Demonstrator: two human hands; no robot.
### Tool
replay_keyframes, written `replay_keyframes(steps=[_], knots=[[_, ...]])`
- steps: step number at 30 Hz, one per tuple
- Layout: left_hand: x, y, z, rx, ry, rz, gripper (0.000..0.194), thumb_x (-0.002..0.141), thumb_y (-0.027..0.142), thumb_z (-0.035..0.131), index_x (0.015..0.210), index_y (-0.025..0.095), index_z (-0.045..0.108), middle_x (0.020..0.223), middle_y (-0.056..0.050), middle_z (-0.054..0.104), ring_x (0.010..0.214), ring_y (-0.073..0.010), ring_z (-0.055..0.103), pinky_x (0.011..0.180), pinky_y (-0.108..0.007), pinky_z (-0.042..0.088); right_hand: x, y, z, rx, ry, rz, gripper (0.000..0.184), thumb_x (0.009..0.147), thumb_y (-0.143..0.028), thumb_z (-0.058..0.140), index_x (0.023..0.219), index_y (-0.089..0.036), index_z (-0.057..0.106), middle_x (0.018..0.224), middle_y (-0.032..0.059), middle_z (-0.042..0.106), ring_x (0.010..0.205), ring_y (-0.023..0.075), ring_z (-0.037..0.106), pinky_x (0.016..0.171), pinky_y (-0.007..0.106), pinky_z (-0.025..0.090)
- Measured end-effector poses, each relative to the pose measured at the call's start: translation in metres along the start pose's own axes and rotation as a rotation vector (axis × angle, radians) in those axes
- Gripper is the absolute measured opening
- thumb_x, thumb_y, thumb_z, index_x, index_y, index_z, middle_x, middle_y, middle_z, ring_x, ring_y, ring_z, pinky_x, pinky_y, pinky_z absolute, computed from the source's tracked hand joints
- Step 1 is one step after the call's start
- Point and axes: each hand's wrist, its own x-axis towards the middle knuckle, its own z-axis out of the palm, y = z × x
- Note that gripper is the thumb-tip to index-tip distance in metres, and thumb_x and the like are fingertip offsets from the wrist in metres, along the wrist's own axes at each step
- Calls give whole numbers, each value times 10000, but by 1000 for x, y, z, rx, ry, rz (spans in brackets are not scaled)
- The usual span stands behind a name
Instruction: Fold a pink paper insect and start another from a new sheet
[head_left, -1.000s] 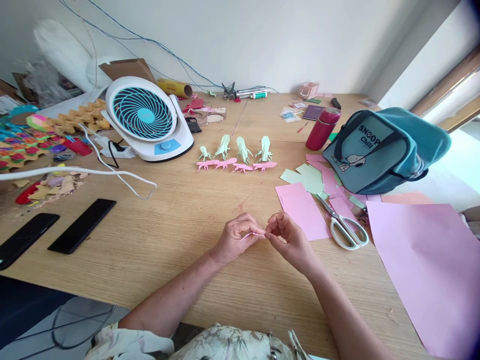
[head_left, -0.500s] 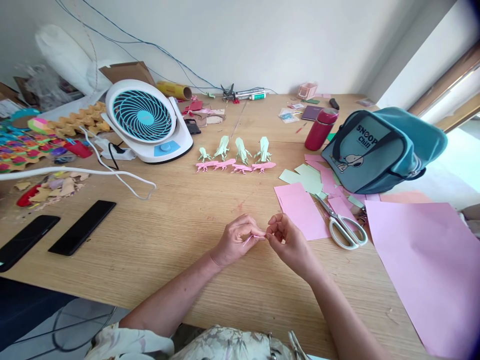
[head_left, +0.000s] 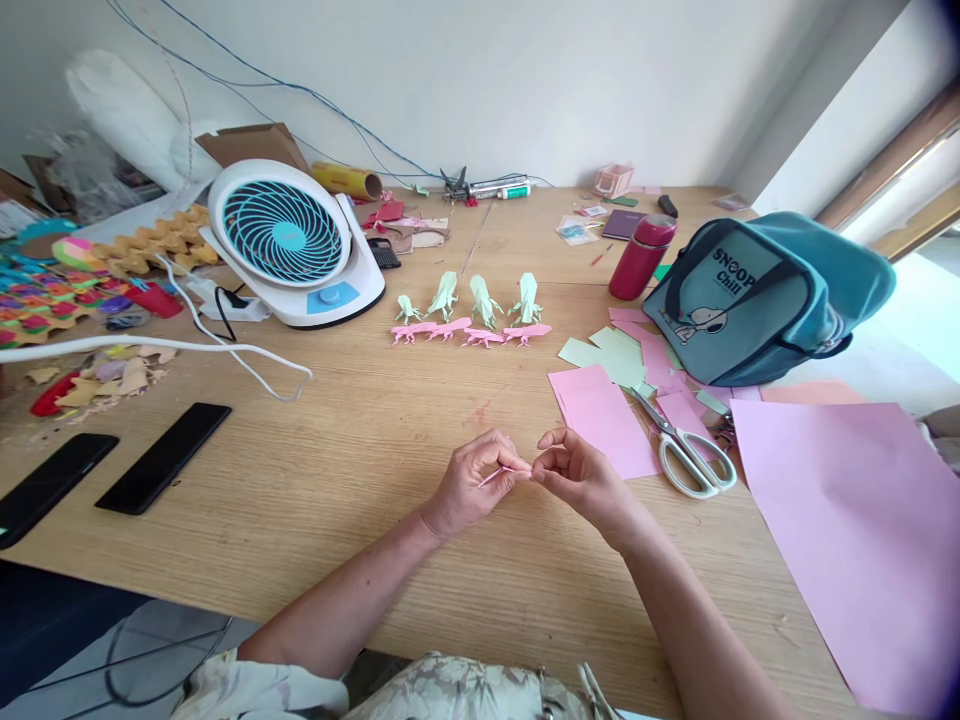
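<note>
My left hand (head_left: 471,485) and my right hand (head_left: 581,478) meet over the wooden table (head_left: 360,470), fingertips pinched together. Between them is a thin, folded strip of pink paper (head_left: 501,472), held at both ends. Most of the strip is hidden by my fingers. A pink paper sheet (head_left: 600,418) lies just beyond my right hand, with white-handled scissors (head_left: 686,450) beside it.
A row of small green and pink folded paper figures (head_left: 472,312) stands farther back. A white and blue desk fan (head_left: 289,245) sits at left, two black phones (head_left: 112,470) at near left. A red bottle (head_left: 641,258), a teal bag (head_left: 765,295) and a large pink sheet (head_left: 862,540) occupy the right.
Both hands stay in the same spot; the fingers have shifted slightly on the pink strip, which now tilts a little differently.
</note>
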Motion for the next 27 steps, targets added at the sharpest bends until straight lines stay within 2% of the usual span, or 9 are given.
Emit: replay_keyframes(steps=[8, 13, 17, 22, 27], knots=[[2, -2, -3, -3, -27, -20, 68, 855, 209, 690, 881, 168, 738, 822, -57, 635, 752, -134, 606, 683, -251, 490, -1, 3, 0, -125, -10, -109, 266, 851, -292, 655, 1035, -251, 467, 759, -40, 610, 655, 114, 492, 587, 250, 342], [0, -4, -2, 6, -31, 8, 68, 861, 201, 681, 869, 166, 738, 806, -56, 635, 743, -130, 609, 683, -249, 496, -1, 2, -2, -124, -16, -118, 277, 850, -317, 662, 1028, -251, 461, 758, -39, 608, 622, 113, 479, 559, 250, 329], [-1, -7, -3, 47, -34, 91, 63, 870, 195, 669, 885, 173, 726, 820, -58, 639, 760, -137, 606, 696, -265, 500, -1, -1, 0, -43, -1, -83, 340, 802, -393, 718, 990, -254, 471, 731, -32, 616, 610, 121, 494, 533, 249, 319], [-1, -7, -4, 169, -19, 153, 72, 882, 217, 655, 884, 175, 713, 797, -55, 626, 744, -143, 585, 680, -274, 493, 1, -4, 3, -19, 57, -41, 441, 705, -494, 782, 925, -252, 486, 710, -12, 637, 675, 160, 583, 578, 275, 395], [0, -5, -5, 254, -21, 190, 55, 886, 198, 646, 877, 170, 692, 786, -51, 622, 751, -147, 566, 694, -280, 486, 2, -8, 3, 11, 93, -21, 471, 648, -469, 835, 884, -243, 495, 695, -9, 659, 677, 160, 615, 602, 279, 434]])
